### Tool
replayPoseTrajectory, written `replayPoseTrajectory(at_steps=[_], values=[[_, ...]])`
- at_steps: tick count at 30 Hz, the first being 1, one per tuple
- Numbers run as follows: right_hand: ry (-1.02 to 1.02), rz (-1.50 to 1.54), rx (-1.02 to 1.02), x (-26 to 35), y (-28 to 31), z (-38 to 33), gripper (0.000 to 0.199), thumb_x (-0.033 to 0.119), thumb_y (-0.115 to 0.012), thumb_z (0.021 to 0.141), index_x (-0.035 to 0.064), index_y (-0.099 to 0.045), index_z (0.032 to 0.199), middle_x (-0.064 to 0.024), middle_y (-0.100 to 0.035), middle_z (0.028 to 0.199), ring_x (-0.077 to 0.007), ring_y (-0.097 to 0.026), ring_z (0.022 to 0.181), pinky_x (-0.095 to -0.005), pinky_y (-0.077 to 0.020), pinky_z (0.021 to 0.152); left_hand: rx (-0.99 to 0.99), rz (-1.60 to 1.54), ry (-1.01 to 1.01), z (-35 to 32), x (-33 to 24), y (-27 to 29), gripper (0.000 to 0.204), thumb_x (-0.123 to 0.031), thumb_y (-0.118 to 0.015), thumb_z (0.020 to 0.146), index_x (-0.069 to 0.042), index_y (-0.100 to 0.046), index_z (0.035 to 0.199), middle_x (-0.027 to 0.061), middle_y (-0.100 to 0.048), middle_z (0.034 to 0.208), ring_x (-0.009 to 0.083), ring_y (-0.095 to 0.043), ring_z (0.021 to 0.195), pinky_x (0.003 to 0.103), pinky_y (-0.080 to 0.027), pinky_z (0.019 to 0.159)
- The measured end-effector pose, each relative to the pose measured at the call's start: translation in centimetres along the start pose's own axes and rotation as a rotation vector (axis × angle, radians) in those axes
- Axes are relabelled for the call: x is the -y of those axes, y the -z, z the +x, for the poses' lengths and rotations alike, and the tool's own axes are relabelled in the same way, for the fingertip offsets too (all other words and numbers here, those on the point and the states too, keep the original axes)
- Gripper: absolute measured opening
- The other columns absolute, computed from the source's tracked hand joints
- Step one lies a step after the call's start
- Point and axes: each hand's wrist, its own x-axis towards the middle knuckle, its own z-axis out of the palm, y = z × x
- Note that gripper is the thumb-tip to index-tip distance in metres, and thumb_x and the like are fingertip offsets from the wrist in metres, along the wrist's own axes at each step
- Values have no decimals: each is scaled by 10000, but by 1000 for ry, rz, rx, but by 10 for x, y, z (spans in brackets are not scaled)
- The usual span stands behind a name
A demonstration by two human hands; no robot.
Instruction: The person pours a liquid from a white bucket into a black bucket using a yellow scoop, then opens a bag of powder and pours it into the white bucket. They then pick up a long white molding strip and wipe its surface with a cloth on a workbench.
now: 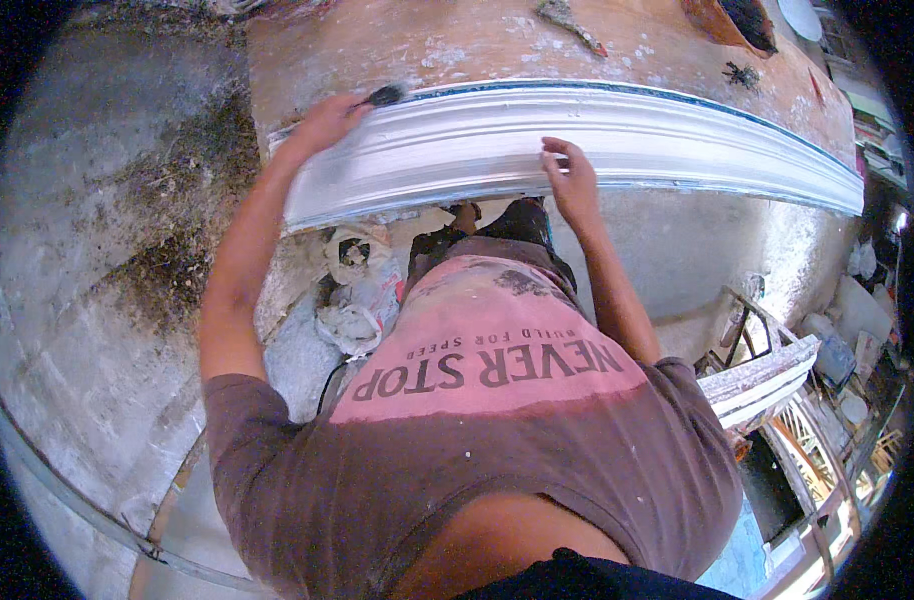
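Note:
A long white plaster moulding (457, 140) with lengthwise ridges and a blue-edged far side lies across in front of me. Over its left end, my left hand (329, 122) is closed around the handle of a small brush (385, 96). The brush's dark bristles point right, at the far edge of the moulding. My right hand (571, 182) hangs over the near side around the middle, fingers loosely bent and apart, with nothing visible in them. Whether its fingertips touch the moulding I cannot tell.
Behind the moulding is a stained brown board (457, 45) with a scraper-like tool (569, 25) and a dark bristly clump (742, 75). Plastic bags (352, 320) lie below on the left. Another white moulding piece (762, 380) and clutter stand at the right.

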Motion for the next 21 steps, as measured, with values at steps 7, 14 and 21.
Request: replayPoseTrajectory(at_steps=[7,14,21], values=[[-70,120,26,-8,5,7,261,205,-621,869,46,-621,1075,-124,-654,996,-220,-649,800,-334,-511,747,-178,-68,-80,134,-182,-102,253,-191,-510,846,36,-620,853,242,-640,884,424,-609,841,498,-478,794],[-184,167,-169,-73,94,-7,239,213,-609,887,38,-638,1048,-65,-655,946,-146,-619,767,-284,-497,639,-177,62,-53,107,-184,-78,270,-199,-495,877,26,-639,917,266,-627,958,424,-608,894,509,-471,815],[-248,285,-210,-89,181,-2,216,203,-616,873,56,-648,1028,-94,-668,961,-200,-632,803,-333,-506,744,-75,39,-153,253,-393,-148,271,-151,-485,842,65,-645,874,287,-630,921,428,-615,899,501,-479,826]])
